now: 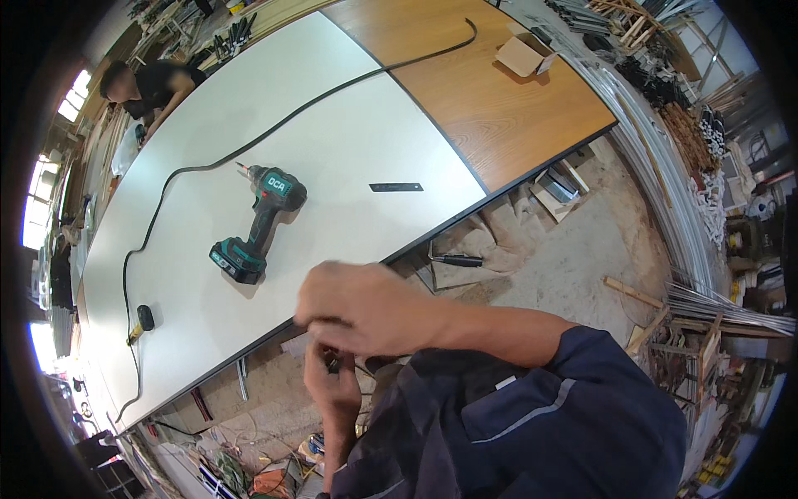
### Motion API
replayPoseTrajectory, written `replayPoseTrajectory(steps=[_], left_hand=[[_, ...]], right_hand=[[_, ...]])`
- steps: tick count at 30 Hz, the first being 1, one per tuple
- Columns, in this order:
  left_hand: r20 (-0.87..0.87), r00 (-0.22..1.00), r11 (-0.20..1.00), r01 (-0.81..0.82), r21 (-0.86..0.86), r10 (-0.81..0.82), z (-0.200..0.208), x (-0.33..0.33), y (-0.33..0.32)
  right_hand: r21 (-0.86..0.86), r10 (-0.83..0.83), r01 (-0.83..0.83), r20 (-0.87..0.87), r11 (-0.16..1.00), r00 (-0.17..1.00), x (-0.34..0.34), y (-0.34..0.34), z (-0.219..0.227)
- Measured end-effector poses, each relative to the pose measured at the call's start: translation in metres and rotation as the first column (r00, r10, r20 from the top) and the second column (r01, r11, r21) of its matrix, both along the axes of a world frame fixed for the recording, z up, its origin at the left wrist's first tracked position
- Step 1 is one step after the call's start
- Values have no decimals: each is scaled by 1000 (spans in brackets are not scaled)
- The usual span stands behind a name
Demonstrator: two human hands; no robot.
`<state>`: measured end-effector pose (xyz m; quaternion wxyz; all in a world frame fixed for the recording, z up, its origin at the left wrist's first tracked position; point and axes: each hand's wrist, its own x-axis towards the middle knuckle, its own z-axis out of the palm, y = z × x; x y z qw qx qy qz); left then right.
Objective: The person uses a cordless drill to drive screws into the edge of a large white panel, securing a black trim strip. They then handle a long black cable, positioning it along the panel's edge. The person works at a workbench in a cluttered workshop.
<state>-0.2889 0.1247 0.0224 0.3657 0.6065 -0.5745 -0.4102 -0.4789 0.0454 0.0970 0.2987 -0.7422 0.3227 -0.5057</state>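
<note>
My right hand (366, 308) is curled closed just past the table's near edge, over my left hand (332, 387). The left is also closed; a small dark object (332, 362) shows between its fingers, too small to name. What the right holds, if anything, is hidden. On the white tabletop (349, 141) beyond them lies a green and black cordless drill (264, 220) with a bit in its nose. A flat black strip (396, 187) with a hole lies right of it. One long thin black strip (274, 129) snakes across the table.
A small yellow and black tool (141, 323) lies at the table's left. An open cardboard box (524, 55) stands on the wood-coloured panel (490, 108). At the far left edge a person (158, 87) leans over. A black-handled tool (457, 260) lies below the near edge; metal bars (636, 158) line the right.
</note>
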Motion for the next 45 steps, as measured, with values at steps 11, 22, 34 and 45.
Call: replayPoseTrajectory(steps=[11,22,34,45], left_hand=[[240,971,981,-22,192,-25,-98,36,56],[271,963,963,-88,254,17,-112,53,72],[286,958,981,-90,174,37,-112,68,80],[103,969,938,-244,247,225,-132,92,61]], right_hand=[[477,-538,474,-4,740,843,-107,41,-56],[276,-488,807,-679,523,548,-186,47,-267],[643,-539,683,-459,347,706,-163,65,-257],[897,-790,223,190,380,583,-140,64,-225]])
